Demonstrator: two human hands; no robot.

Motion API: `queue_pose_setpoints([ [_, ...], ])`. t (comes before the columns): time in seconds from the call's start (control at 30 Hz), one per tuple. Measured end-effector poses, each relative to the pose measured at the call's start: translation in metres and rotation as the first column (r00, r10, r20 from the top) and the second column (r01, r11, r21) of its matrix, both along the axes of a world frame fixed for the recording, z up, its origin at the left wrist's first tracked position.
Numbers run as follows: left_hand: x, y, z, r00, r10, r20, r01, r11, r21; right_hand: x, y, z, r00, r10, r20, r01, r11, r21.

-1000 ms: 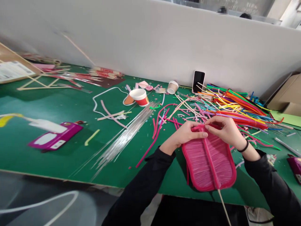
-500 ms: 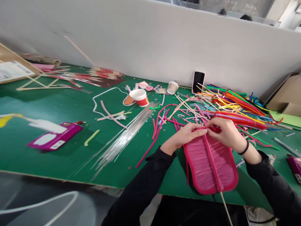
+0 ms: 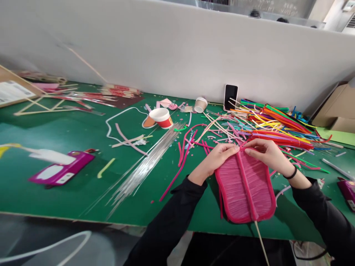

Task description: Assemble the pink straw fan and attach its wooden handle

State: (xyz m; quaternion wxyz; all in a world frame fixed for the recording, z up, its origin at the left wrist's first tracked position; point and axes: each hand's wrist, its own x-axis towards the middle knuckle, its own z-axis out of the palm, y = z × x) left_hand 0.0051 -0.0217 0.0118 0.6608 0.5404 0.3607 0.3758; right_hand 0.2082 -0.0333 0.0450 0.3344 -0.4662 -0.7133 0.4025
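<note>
I see black sleeves point(image 3: 172, 214) with creased cuffs point(image 3: 192, 187). On the right wrist point(image 3: 301, 181) I make out a thin black band point(image 3: 293, 174).

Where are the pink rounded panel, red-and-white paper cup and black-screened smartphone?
Pink rounded panel point(image 3: 246, 184), head view: central strip.
Red-and-white paper cup point(image 3: 163, 123), head view: red wall.
Black-screened smartphone point(image 3: 231, 93), head view: screen.

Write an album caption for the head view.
A person's left grip and right grip hold a pink panel over a green table.
</note>
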Motion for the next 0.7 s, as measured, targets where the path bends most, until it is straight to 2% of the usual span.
queue_pose_setpoints([
  [0.13,0.001,-0.001,0.0,1.0,-0.024,-0.007,0.024,1.0,0.015,-0.008,0.001,-0.004,0.999,-0.022,-0.041,0.022,1.0,0.02],
  [0.27,0.001,0.0,-0.002,0.997,-0.027,-0.066,0.033,0.995,0.09,-0.014,0.005,-0.009,0.997,-0.035,-0.073,0.031,0.997,-0.064],
  [0.47,0.002,0.002,-0.005,0.996,-0.018,-0.091,0.027,0.995,0.096,-0.012,0.006,-0.008,0.995,-0.068,-0.076,0.058,0.99,-0.131],
  [0.7,0.002,0.005,-0.009,0.994,-0.026,-0.102,0.035,0.995,0.088,-0.006,0.005,-0.011,0.992,-0.112,-0.064,0.083,0.936,-0.343],
])
